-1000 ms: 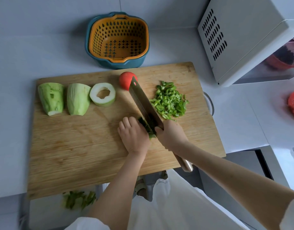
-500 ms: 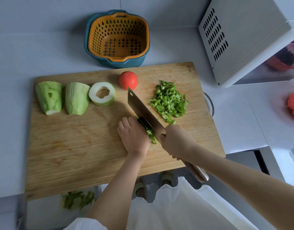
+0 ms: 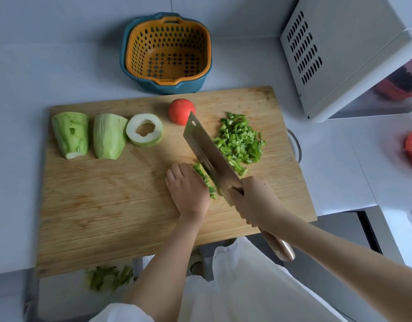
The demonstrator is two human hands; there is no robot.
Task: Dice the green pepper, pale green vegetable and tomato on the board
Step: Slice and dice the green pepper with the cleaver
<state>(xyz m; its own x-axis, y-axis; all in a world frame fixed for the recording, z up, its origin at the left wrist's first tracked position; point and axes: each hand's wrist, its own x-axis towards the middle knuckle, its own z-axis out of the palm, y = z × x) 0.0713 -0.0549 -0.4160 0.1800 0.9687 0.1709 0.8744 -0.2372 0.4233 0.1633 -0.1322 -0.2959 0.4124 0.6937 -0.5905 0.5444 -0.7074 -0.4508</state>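
Edging nearer tomato (image 3: 179,109) than before, cleaver (image 3: 207,152) clasped in right grip (image 3: 256,201), left grip (image 3: 188,189) curled on pepper strips (image 3: 204,177)

A loose white garment (image 3: 242,289) covers the torso, its cloth falling in soft folds. A white sleeve (image 3: 121,313) ends above the left elbow. The left forearm (image 3: 167,263) and right forearm (image 3: 339,256) are bare. Below, blurred, is a pale strapped sandal (image 3: 195,260).

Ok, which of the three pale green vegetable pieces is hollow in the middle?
The ring-shaped piece, rightmost of the three and nearest the tomato. It lies cut face up with a hole through it; the left piece and middle piece show none.
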